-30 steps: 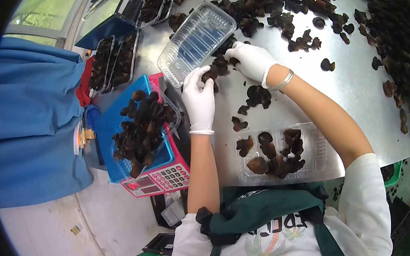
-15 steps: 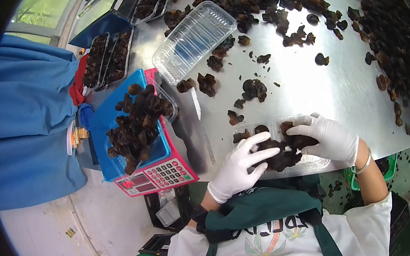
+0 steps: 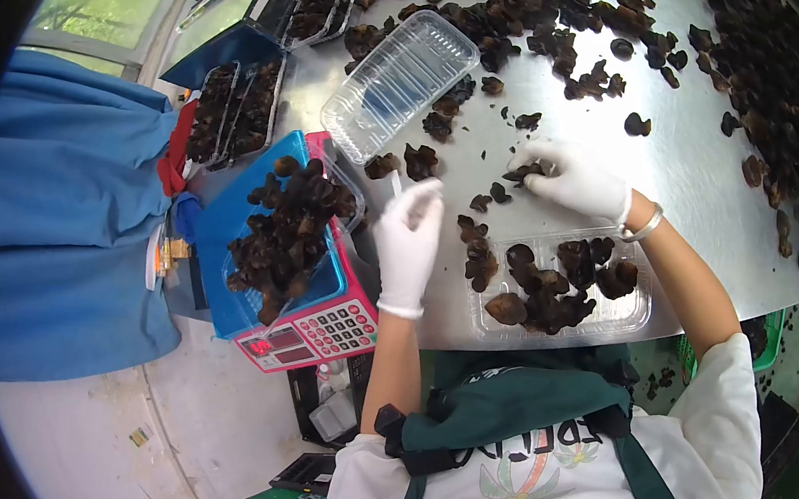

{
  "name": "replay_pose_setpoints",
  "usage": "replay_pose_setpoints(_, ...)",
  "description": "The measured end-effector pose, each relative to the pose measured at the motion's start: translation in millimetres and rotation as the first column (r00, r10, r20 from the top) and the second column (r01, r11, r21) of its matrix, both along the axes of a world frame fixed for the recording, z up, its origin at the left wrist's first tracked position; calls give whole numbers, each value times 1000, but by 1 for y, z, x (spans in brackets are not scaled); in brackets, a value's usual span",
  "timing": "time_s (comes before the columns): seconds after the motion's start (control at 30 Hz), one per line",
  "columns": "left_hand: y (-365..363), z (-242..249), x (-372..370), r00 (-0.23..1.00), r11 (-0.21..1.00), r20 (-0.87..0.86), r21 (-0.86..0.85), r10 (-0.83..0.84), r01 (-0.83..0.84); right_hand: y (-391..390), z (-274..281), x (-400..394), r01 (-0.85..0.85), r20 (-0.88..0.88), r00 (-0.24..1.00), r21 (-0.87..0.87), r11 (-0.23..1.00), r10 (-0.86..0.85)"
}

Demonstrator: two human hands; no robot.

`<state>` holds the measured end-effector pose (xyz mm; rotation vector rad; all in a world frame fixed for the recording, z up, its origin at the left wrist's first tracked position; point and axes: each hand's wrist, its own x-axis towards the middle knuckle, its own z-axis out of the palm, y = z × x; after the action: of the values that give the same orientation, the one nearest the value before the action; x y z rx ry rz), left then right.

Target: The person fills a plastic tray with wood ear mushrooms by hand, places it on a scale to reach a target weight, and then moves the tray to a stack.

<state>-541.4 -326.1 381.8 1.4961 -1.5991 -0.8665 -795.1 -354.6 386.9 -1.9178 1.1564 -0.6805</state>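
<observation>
My left hand (image 3: pixel 408 241), in a white glove, is beside the scale with its fingers curled together; what they hold, if anything, is hidden. A dark fungus piece (image 3: pixel 420 162) lies just beyond its fingertips. My right hand (image 3: pixel 572 182), also gloved, is closed on a small dark fungus piece (image 3: pixel 527 172) above the metal table. Below it a clear plastic tray (image 3: pixel 621 322) at the table's near edge holds several fungus pieces. The pink and blue scale (image 3: pixel 338 329) on the left bears a heaped clear tray of dark fungus (image 3: pixel 286 233).
An unfilled clear tray (image 3: pixel 399 84) lies beyond the scale. Filled trays (image 3: pixel 236 111) stand at the left, near a blue cloth (image 3: pixel 62 214). Loose fungus spreads across the far metal table (image 3: pixel 608 116), with a large pile (image 3: pixel 783 124) at the right. A green basket (image 3: pixel 772 342) is below the right edge.
Both hands have left the near tray. My left hand has moved left toward the scale; my right hand has moved up and taken a small fungus piece. The view has shifted slightly.
</observation>
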Motion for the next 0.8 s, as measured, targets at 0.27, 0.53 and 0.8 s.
replay_pose_setpoints(0.27,-48,-34,-10,924,941,322,-325,207,-97,13,-4,-26,-270,716,539,646,714,-444)
replay_pose_setpoints(0.53,2,11,-38,856,992,-507,110,105,-57,15,-7,-22,-381,751,530,626,680,-394)
replay_pose_setpoints(0.8,60,18,-21,959,995,-284,-95,5,-33,18,-15,-30,340,66,928,248,907,-366)
